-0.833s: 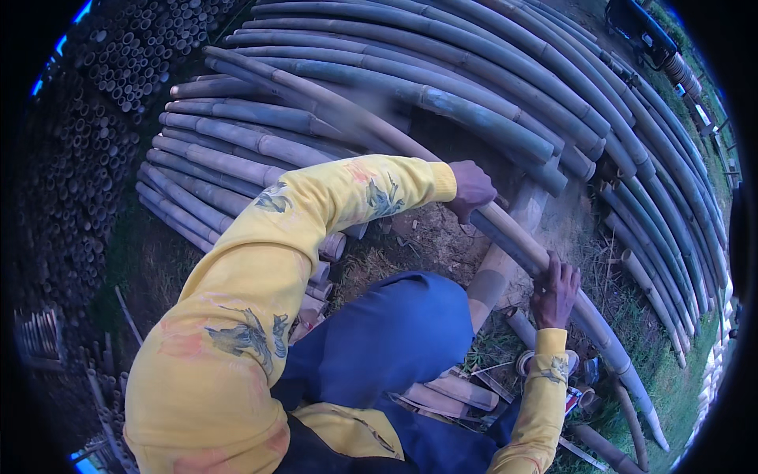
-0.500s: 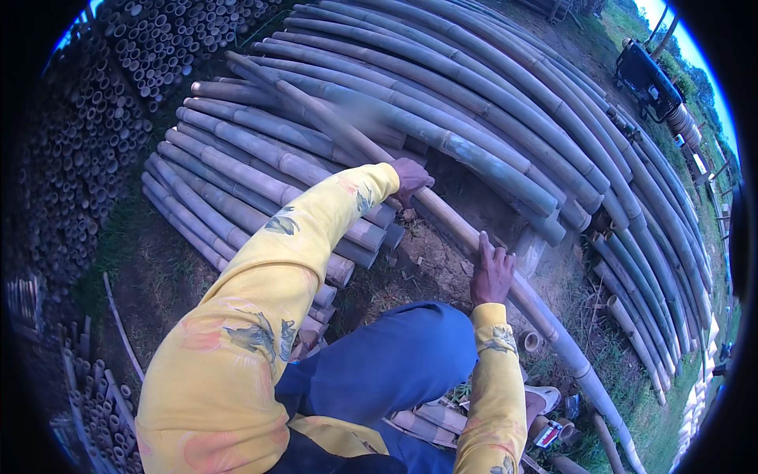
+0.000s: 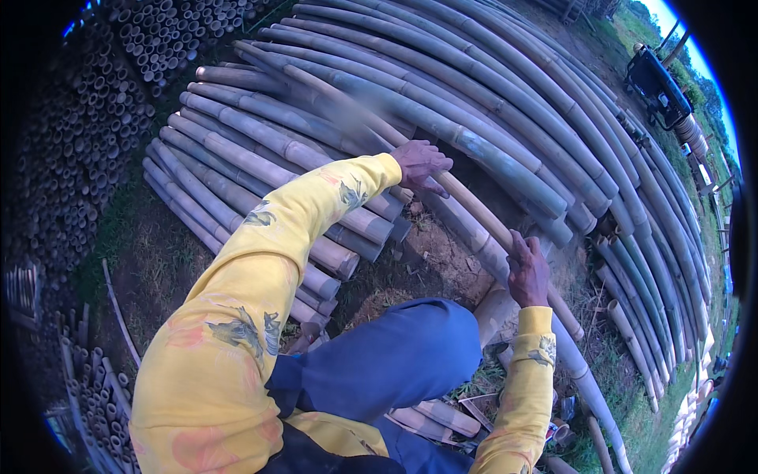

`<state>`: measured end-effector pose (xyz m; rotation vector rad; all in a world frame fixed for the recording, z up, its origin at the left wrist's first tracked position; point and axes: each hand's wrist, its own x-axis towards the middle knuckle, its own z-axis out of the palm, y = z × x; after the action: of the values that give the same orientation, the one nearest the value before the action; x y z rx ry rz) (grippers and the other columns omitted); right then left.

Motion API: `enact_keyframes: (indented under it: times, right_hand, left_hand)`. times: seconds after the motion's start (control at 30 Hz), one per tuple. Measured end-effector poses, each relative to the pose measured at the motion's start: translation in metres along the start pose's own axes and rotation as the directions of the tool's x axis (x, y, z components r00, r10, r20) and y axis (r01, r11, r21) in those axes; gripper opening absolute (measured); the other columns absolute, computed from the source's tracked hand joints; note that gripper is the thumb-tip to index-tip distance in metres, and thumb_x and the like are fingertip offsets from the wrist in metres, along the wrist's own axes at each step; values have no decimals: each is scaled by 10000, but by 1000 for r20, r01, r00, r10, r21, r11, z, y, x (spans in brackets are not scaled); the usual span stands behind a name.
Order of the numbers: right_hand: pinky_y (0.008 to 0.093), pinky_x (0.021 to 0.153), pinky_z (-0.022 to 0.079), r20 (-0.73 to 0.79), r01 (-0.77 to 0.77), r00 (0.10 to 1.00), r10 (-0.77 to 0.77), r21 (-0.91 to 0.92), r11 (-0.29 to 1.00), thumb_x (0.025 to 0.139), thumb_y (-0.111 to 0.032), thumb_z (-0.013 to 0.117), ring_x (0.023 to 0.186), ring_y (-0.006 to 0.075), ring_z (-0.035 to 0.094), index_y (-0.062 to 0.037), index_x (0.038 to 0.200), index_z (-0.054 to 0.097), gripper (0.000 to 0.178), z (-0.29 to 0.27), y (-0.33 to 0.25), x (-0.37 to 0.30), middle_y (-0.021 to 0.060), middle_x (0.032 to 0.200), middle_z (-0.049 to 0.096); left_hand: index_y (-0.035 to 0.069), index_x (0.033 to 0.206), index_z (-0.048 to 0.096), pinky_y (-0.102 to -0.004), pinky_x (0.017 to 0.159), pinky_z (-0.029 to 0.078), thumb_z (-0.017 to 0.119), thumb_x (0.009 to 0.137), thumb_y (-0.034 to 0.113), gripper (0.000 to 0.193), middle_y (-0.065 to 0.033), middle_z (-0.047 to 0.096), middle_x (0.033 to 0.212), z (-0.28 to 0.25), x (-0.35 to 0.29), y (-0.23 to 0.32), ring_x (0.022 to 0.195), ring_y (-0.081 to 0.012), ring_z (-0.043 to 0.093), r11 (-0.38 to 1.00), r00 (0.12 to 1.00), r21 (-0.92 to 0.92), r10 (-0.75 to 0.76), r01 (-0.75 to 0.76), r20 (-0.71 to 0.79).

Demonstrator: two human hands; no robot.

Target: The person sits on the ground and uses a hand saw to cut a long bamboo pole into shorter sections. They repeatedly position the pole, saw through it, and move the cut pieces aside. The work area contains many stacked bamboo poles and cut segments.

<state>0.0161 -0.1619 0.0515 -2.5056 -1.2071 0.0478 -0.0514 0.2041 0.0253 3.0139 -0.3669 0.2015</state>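
Both of my hands are on a slim tan bamboo pole [image 3: 480, 217] that slants from upper left to lower right. My left hand [image 3: 422, 166] lies over its middle, fingers across the top and thumb at the near side. Closer to the lower end, my right hand [image 3: 527, 272] is closed around it. Beneath, nearly in line with it, runs a thicker bamboo pole [image 3: 580, 375]; part of it is hidden by the slim pole and my right hand. A blurred smudge covers the view around the slim pole's upper part.
Long bamboo poles [image 3: 489, 103] lie side by side beyond my hands. Shorter ones [image 3: 260, 158] lie to the left. Stacked bamboo [image 3: 87, 150] shows cut ends at the far left. A dark machine [image 3: 659, 87] stands at the upper right. My bent knee [image 3: 395, 340] is just below the hands.
My right hand has moved right, and the left hand slightly right and up. The slim pole now shows apart from the thicker one, its lower end visible past my right hand.
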Motion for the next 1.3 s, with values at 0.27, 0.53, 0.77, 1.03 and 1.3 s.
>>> enact_keyframes:
  times: [0.27, 0.53, 0.77, 1.03, 1.3]
  right_hand:
    - [471, 841, 508, -2, -13, 1000, 13, 42, 999, 822, 27, 663, 1023, 378, 629, -177, 1397, 577, 616, -30, 2, 7, 127, 1102, 567]
    - [533, 970, 461, -33, -160, 986, 161, 21, 987, 876, -99, 645, 1159, 330, 574, -258, 1392, 624, 541, 35, 13, -13, 83, 1195, 582]
    - [600, 1125, 367, 158, -239, 962, 221, 103, 966, 931, -179, 677, 1331, 284, 535, -300, 1439, 585, 531, 47, 40, -18, 44, 1385, 591]
    - [608, 1128, 379, 74, -177, 982, 173, 56, 983, 907, -175, 725, 1390, 317, 480, -275, 1472, 556, 599, 57, 31, -15, 60, 1492, 537]
    - [623, 1230, 221, -186, -213, 953, 240, 151, 965, 879, -288, 770, 1465, 371, 393, -162, 1551, 438, 760, 45, 33, -47, 152, 1623, 357]
  left_hand:
    - [86, 979, 564, -482, 834, 500, 627, 885, 674, 599, -123, 639, 914, -19, 23, 3, 928, -353, 647, 999, 1000, -30, 16, -16, 2]
    - [158, 1269, 628, -495, 920, 520, 682, 875, 614, 606, -139, 704, 1142, 12, 9, 11, 1090, -367, 664, 994, 971, -64, -76, 93, 228]
    - [196, 1376, 588, -491, 979, 513, 703, 863, 599, 663, -128, 681, 1261, 29, 21, 20, 1163, -379, 643, 993, 942, -54, -79, 102, 325]
    - [65, 1439, 489, -461, 1095, 441, 837, 656, 663, 1045, -158, 592, 1374, 28, 41, 69, 1308, -348, 540, 983, 969, 0, 179, -182, 171]
    - [115, 1223, 618, -469, 898, 551, 909, 630, 491, 761, -140, 722, 1112, 53, 72, 110, 1041, -341, 697, 1000, 942, 7, -22, 21, 335]
